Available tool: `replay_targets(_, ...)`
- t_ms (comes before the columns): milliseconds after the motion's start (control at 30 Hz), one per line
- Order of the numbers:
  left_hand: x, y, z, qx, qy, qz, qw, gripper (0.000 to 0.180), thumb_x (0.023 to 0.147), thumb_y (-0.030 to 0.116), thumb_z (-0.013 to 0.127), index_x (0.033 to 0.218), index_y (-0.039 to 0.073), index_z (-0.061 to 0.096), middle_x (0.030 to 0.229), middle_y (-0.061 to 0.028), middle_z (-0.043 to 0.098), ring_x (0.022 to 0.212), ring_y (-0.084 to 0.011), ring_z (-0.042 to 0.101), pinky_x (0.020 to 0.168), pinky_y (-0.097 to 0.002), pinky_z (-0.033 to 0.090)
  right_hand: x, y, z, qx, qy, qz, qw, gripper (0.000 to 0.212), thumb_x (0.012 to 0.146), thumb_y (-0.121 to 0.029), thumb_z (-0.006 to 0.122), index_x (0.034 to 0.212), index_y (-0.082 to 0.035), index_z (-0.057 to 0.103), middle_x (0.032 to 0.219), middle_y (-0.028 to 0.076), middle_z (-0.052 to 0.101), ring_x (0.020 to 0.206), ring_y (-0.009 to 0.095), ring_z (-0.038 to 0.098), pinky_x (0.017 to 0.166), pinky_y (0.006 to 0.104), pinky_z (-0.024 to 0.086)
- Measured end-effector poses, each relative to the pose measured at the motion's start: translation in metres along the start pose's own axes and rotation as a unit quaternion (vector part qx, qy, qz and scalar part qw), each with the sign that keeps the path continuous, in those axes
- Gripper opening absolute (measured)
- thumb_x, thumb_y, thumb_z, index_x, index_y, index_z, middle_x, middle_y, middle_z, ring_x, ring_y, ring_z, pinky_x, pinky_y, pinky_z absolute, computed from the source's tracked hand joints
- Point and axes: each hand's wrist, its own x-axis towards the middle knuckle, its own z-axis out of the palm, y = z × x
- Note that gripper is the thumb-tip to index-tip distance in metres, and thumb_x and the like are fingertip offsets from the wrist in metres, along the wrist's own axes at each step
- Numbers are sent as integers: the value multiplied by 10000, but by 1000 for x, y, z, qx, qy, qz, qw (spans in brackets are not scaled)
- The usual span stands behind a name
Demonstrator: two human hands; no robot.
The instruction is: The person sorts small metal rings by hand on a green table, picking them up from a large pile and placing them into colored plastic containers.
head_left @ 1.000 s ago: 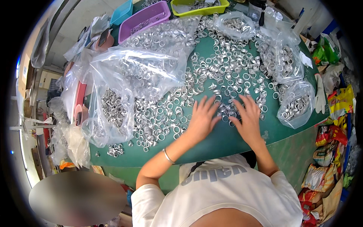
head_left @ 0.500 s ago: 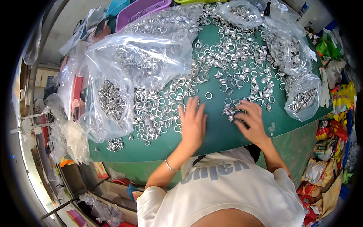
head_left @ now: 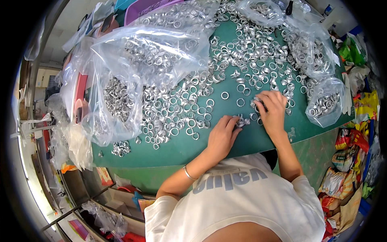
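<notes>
Silvery metal rings lie loose all over the green tabletop. Close to the table's near edge, my left hand has its fingers drawn together on a small cluster of rings. My right hand is a little farther off and to the right, fingers curled down over rings partly hidden beneath them. Thumb and fingertips are closed about these. Between the hands and the main spread, a lone ring lies flat.
Large clear plastic bags of rings cover the left side. More filled bags line the right edge, beside a pale glove. A purple basket stands at the far left. Coloured packages are heaped right of the table.
My left hand has moved right and nearer to me, from spread fingers beside the ring pile to closed fingers at the small cluster. My right hand has shifted slightly away, its fingers curling over rings.
</notes>
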Motion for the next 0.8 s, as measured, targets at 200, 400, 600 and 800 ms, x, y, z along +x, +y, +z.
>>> replay_targets(200, 0, -6, 2, -2, 12, -11, 1000, 342, 783, 19, 685, 1107, 33, 577, 959, -121, 559, 794, -273, 592, 668, -341, 491, -2, -9, 6, 131, -71, -3, 989, 233, 746, -89, 706, 965, -43, 645, 999, 50, 600, 952, 246, 541, 841, 374, 384)
replay_targets(400, -11, -15, 3, -180, 77, -102, 975, 382, 803, -114, 535, 1164, 10, 534, 985, -107, 571, 813, -179, 588, 678, -281, 488, -19, -26, -12, 85, -154, -77, 981, 319, 722, -96, 722, 1022, -53, 623, 1152, 85, 556, 1091, 310, 489, 923, 463, 344)
replay_targets(600, -11, -17, -6, -371, 7, -219, 903, 406, 859, -153, 416, 1225, -2, 507, 1068, -81, 582, 884, -138, 638, 677, -233, 486, -31, -11, -6, 74, -119, -56, 989, 297, 723, -68, 712, 1000, -49, 608, 1113, 71, 554, 1040, 309, 489, 864, 428, 369)
replay_targets(800, -16, -15, -14, -226, 43, -147, 962, 322, 873, -129, 454, 1152, -12, 562, 1135, -101, 576, 891, -136, 640, 655, -225, 489, -27, -21, -16, 31, -155, -31, 987, 344, 728, -43, 696, 1057, -34, 594, 1079, 68, 544, 981, 277, 497, 823, 410, 371)
